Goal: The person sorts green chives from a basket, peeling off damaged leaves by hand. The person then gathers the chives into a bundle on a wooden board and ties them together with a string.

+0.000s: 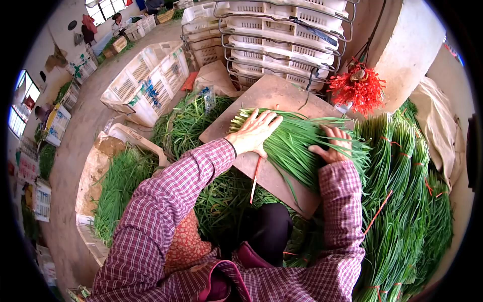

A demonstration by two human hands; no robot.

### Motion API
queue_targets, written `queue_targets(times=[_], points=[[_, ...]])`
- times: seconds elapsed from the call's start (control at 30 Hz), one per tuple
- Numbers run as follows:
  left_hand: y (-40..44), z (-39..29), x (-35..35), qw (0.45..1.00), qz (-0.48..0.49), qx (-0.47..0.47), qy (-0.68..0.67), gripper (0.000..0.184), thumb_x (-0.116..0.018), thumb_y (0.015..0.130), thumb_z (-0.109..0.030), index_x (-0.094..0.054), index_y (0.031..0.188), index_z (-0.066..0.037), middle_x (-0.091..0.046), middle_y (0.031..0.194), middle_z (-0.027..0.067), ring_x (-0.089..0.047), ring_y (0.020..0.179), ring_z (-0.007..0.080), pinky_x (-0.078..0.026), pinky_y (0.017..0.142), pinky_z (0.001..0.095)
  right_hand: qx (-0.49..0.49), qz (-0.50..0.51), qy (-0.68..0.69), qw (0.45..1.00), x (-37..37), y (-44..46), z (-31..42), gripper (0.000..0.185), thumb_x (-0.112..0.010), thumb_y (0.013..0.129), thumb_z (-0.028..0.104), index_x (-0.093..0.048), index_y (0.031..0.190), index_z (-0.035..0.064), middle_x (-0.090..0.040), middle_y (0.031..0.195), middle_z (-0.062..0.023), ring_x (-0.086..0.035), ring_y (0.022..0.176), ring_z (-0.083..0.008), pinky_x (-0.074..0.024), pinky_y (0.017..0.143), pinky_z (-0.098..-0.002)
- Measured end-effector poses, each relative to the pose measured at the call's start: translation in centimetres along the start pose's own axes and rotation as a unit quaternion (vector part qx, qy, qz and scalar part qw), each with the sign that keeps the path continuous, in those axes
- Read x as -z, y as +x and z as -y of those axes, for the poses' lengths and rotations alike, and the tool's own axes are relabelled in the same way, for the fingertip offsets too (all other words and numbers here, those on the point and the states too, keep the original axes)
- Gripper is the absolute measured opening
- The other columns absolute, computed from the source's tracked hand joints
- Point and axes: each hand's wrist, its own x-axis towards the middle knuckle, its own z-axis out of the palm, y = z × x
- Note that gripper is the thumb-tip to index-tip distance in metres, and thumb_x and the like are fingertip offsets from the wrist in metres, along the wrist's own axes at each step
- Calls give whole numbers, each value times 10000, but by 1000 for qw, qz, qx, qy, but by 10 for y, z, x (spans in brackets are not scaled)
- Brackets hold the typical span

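A loose bunch of green chives (294, 146) lies across a brown board (241, 168), its pale stem ends to the left. My left hand (254, 132) rests on the stem end, fingers stretched and spread, thumb along the near side. At the leafy end, my right hand (334, 145) has its fingers curled over the leaves, which pass between them and the thumb. A thin red strip (255, 180) sticks out by my left thumb over the board's near edge. What lies beneath the bunch is hidden.
Tied chive bundles (397, 201) are heaped on the right. A red tuft of strips (358, 88) hangs by the pillar. Loose greens (188, 123) surround the board. Stacked white crates (282, 45) stand behind, another crate (148, 83) back left. People sit farther off.
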Motion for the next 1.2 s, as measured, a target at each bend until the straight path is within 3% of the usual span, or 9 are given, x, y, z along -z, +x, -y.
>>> queue_targets(times=[0.1,0.23,0.3,0.37,0.5,0.63,0.83,0.97,1.2], points=[[2,2,-5,1000,0,1,-8,1177,-889,506,-309,-242,1450,-32,-343,1410,191,-317,1346,335,-212,1133,537,-202,-13,-6,979,-1,-49,-110,691,-753,728,485,-507,1318,224,-568,1252,-106,-538,1156,-300,-381,999,-498],[2,5,-9,1000,-7,0,-17,1181,-894,500,-343,-257,1447,-34,-368,1391,185,-344,1323,336,-218,1130,537,-339,-293,282,848,55,-104,-158,437,-652,899,297,-545,1280,111,-596,1241,-106,-583,1096,-223,-481,922,-372],[2,4,-8,1000,-8,1,-19,1168,-893,502,-345,-272,1441,-33,-376,1384,180,-349,1320,329,-224,1128,531,-252,-392,283,839,85,-106,-116,368,-610,928,224,-563,1256,63,-634,1157,-116,-608,1004,-186,-492,898,-337],[2,5,-9,1000,-10,3,-21,1158,-893,502,-340,-283,1436,-34,-383,1377,175,-352,1319,322,-230,1125,527,-197,-367,146,897,122,-92,-19,236,-596,899,144,-616,1114,49,-647,984,-92,-616,838,-173,-520,770,-323],[3,7,-9,999,-21,-9,-25,1131,-890,499,-318,-305,1422,-29,-398,1358,168,-368,1302,325,-242,1117,528,119,-162,170,965,85,-64,104,177,-644,736,-3,-664,879,100,-575,722,-43,-581,657,-209,-495,594,-335],[4,6,-9,999,-23,1,-45,1110,-880,501,-338,-321,1406,-22,-413,1334,160,-382,1290,321,-228,1122,526,270,13,160,949,11,-59,144,296,-666,744,125,-638,1033,183,-539,843,-32,-579,776,-224,-509,639,-353],[5,7,-10,999,-23,-13,-46,1137,-888,483,-344,-316,1408,-12,-417,1326,193,-376,1288,339,-230,1116,529,323,-21,163,932,-25,-58,159,94,-616,764,170,-600,850,137,-522,838,-27,-575,777,-215,-507,611,-349],[2,7,-10,999,-45,-12,-26,1082,-874,514,-337,-332,1393,-13,-435,1307,162,-403,1263,314,-246,1113,500,295,-15,163,941,-10,-64,160,103,-630,759,167,-590,847,131,-526,843,-27,-573,780,-219,-507,604,-356],[5,8,-19,999,-35,0,-27,1105,-864,514,-354,-310,1410,-21,-412,1318,174,-378,1284,335,-219,1121,545,270,46,140,952,-7,-72,151,330,-714,725,228,-646,1047,232,-525,868,-16,-572,803,-214,-509,629,-351]])
